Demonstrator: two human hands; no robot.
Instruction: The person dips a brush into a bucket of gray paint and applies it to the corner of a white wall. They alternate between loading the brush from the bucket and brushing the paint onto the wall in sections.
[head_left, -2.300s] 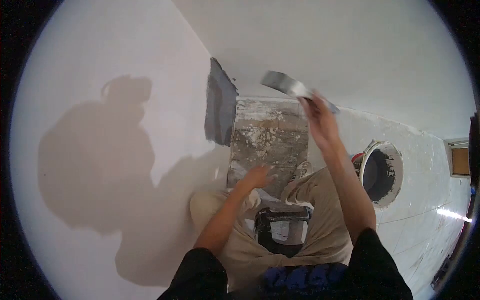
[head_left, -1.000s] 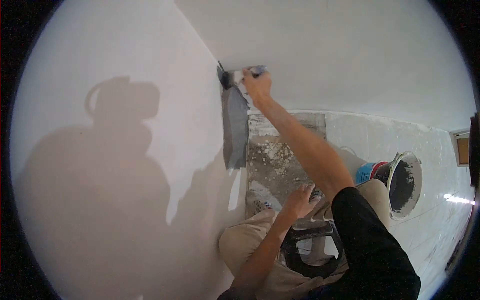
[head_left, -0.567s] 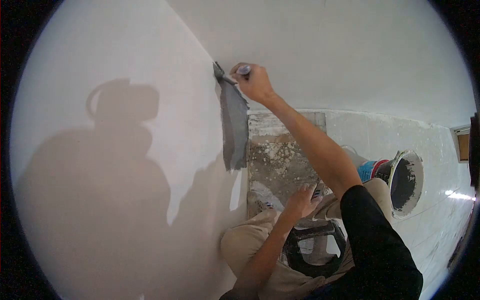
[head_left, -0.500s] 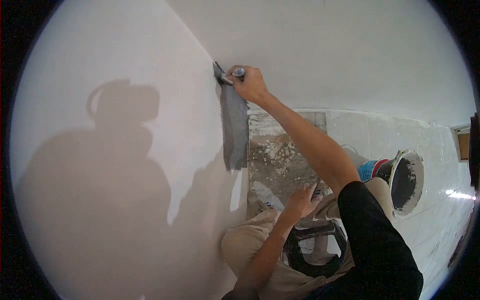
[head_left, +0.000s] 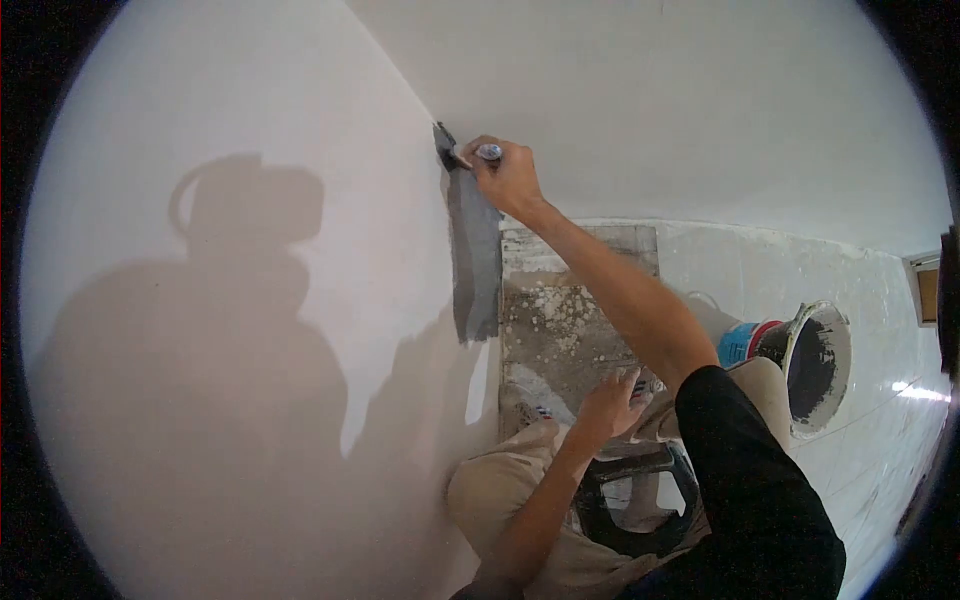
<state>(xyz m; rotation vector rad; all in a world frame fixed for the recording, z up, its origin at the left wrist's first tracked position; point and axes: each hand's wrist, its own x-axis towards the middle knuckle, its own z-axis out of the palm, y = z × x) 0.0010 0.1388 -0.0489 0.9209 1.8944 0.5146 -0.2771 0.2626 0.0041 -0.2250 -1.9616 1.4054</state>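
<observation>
My right hand (head_left: 508, 175) is closed round the handle of a putty knife (head_left: 450, 150). The knife's blade lies against the wall at the corner, at the top of a dark grey strip of wet coating (head_left: 475, 265). Lower down, my left hand (head_left: 608, 408) hangs in front of my knees, close to a striped shoe. Its fingers are slightly bent and apart, with nothing visible in them.
To the right a bucket (head_left: 838, 372) of dark grey material lies in view beside my knee. A dark stool (head_left: 600, 515) is beneath me. A spattered board (head_left: 550, 345) covers the floor by the wall. My shadow falls on the left wall (head_left: 390, 250).
The view has shifted slightly, so the wall corner and strip appear a little further right. The knife stays at the top of the strip, and my left hand has barely moved.
</observation>
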